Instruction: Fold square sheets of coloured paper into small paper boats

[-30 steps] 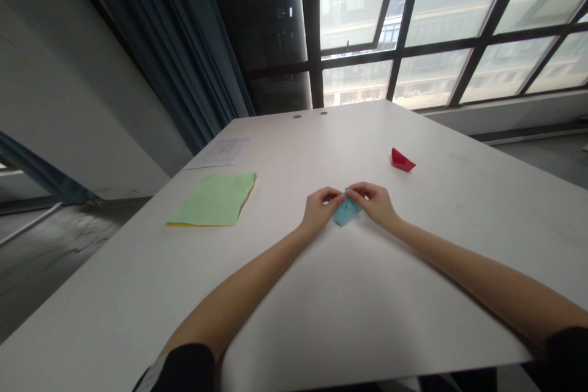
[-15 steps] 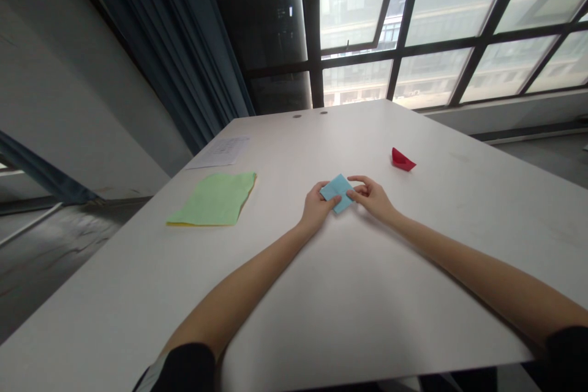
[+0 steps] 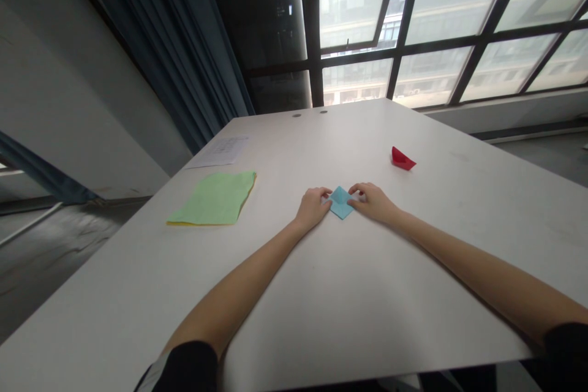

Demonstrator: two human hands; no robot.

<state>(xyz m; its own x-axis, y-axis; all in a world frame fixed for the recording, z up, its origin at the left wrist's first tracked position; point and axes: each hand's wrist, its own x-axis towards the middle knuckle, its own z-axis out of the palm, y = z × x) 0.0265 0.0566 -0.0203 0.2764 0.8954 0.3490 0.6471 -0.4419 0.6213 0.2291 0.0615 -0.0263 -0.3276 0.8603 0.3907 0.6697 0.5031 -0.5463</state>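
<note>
A small piece of folded light-blue paper (image 3: pixel 342 203), diamond-shaped with a crease across its middle, is between my two hands at the tabletop. My left hand (image 3: pixel 314 207) pinches its left corner between thumb and fingers. At the opposite corner, my right hand (image 3: pixel 373 202) grips the paper with the thumb in front and the fingers curled behind. Beyond my right hand, a red folded paper boat (image 3: pixel 403 159) rests on the table.
Left of my hands lies a stack of green and yellow paper sheets (image 3: pixel 215 198). Behind it is a printed white sheet (image 3: pixel 220 152). The white table (image 3: pixel 294 294) reaches toward the windows, with two round grommets near its far edge.
The blue paper has come down and turned more upright as a diamond, and its upper part now looks opened along the crease. Both hands have shifted to its side corners.
</note>
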